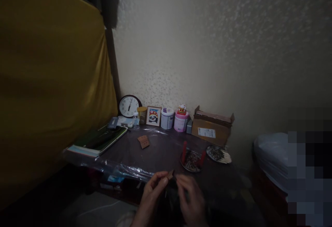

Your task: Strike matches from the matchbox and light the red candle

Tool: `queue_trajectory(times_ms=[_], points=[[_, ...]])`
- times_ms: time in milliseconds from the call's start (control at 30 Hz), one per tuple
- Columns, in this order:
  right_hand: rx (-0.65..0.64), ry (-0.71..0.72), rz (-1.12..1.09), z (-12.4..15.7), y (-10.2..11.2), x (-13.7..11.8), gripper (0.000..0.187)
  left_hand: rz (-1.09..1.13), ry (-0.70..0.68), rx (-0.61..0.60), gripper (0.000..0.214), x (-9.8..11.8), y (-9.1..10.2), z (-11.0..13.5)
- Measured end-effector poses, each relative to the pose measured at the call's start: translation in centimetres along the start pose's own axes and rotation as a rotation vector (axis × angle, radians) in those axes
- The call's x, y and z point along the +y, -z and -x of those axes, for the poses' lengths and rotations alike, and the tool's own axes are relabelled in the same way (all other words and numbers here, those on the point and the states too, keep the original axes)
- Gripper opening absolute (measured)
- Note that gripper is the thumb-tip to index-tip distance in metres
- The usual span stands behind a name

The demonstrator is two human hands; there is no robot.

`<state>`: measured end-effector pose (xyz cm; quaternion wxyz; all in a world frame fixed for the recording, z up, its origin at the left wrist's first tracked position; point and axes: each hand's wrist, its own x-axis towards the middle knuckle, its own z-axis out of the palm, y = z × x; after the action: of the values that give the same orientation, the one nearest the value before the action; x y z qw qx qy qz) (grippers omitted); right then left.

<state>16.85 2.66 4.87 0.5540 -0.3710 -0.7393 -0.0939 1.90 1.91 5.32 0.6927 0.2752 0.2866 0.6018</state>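
Over the near edge of the table, my left hand [154, 192] pinches a small brown piece [170, 175] between thumb and fingers. It looks like card or paper, but its kind is too dim to tell. My right hand [190, 196] is close on its right, slightly blurred, with thumb and fingertips drawn together. Whatever those fingertips hold is too small to make out. Just beyond the hands, a plate [192, 170] of dark bits bears two upright red candles [184, 152]. A creased brown card [143, 141] lies farther back on the table.
A dish [216, 153] with dark bits and pale sticks sits to the right. Along the wall stand a clock [129, 106], a framed panda picture [153, 116], two tins [167, 118] and a cardboard box [212, 126]. Books [100, 140] lie left, beside a yellow curtain [52, 82].
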Motion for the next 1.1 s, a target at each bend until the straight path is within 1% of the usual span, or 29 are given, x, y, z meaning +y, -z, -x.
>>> queue_trajectory(times_ms=[33, 67, 133, 200, 267, 367, 467, 567, 700, 833, 1000, 1100], points=[[-0.031, -0.021, 0.026, 0.4, -0.6, 0.8, 0.016, -0.006, -0.005, -0.003, 0.024, 0.1, -0.2, 0.2], [-0.011, -0.076, 0.051, 0.7, -1.1, 1.7, 0.017, -0.012, -0.008, -0.009, 0.024, 0.3, -0.3, 0.4], [0.067, -0.217, 0.052, 1.1, -1.9, 3.4, 0.016, -0.02, 0.0, -0.018, 0.023, 0.5, -0.5, 0.8], [0.127, -0.307, 0.004, 1.1, -2.0, 4.2, 0.014, -0.022, 0.009, -0.014, 0.024, 0.6, -0.4, 1.0], [0.152, -0.354, -0.066, 0.8, -1.6, 4.0, 0.013, -0.033, 0.012, 0.021, 0.026, 0.5, -0.2, 1.0], [0.17, -0.398, -0.157, 0.2, -1.1, 2.8, 0.012, -0.039, 0.016, 0.059, 0.026, 0.2, 0.2, 0.7], [0.189, -0.408, -0.203, -0.1, -0.9, 1.6, 0.011, -0.014, 0.015, 0.047, 0.028, -0.1, 0.4, 0.6], [0.19, -0.386, -0.194, 0.0, -1.1, 0.7, 0.01, 0.016, 0.029, 0.047, 0.029, -0.3, 0.4, 0.5], [0.138, -0.312, -0.175, 0.4, -1.3, -0.2, 0.006, 0.012, 0.022, 0.018, 0.024, -0.2, 0.2, 0.5], [0.08, -0.262, -0.157, 0.8, -1.4, -0.6, 0.006, -0.043, -0.007, 0.006, 0.022, -0.2, 0.3, 0.6], [0.061, -0.237, -0.163, 0.8, -1.3, -0.7, 0.007, -0.047, 0.007, 0.032, 0.028, -0.6, 0.6, 0.6], [0.045, -0.241, -0.165, 0.8, -1.2, -0.8, 0.008, -0.055, 0.013, 0.028, 0.029, -0.8, 0.8, 0.4]])
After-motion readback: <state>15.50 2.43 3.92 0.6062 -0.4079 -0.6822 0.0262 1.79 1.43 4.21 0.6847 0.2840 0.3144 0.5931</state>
